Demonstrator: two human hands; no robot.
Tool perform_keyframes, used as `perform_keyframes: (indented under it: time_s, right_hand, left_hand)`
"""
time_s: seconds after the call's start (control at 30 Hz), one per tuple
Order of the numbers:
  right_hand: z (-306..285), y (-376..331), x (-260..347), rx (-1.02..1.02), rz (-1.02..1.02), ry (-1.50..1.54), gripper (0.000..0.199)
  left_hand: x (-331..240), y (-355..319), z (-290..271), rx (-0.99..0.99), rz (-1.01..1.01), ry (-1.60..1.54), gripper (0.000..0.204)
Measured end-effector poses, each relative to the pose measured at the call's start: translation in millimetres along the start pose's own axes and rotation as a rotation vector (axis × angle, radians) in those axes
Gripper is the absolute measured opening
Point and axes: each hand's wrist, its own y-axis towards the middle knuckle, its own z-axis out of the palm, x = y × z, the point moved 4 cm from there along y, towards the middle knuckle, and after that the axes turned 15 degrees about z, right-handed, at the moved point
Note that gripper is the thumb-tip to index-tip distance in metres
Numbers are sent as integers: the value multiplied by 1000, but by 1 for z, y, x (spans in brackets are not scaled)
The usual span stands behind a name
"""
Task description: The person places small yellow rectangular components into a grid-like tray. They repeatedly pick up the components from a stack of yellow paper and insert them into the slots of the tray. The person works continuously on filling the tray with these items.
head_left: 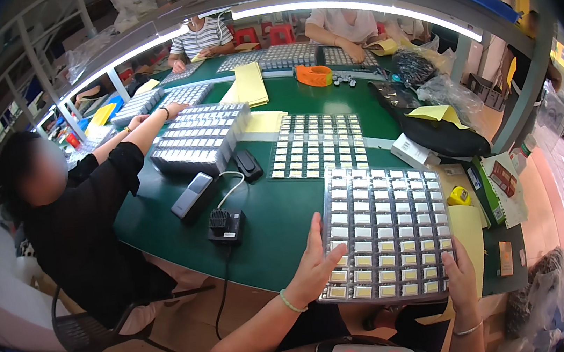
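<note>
grey plastic tray [388,230] of small white parts lies at the near edge of the green table [273,219], held between both hands. left hand [316,264] grips its left edge with fingers spread up the side; right hand [461,277] clasps the near right corner, thumb on top.

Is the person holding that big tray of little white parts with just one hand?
No: the left hand grips the near left edge of the tray while the right hand holds its near right corner.
</note>
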Motion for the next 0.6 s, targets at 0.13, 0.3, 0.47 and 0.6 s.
perform_keyframes:
  time_s: [0.13,0.3,0.47,0.6]
  right_hand:
    - [-1,-4,1,-37,27,49,52]
    - [-5,0,-5,17,33,84,52]
    - [1,-1,9,-33,57,122,50]
    - [-5,-2,16,-74,39,19,46]
  left_hand:
    - [13,4,-6,-40,-47,-93,82]
    - [-2,-3,1,-68,-110,-395,79]
    - [-8,-1,8,-70,-78,-480,77]
    - [-13,4,11,-56,-112,-451,81]
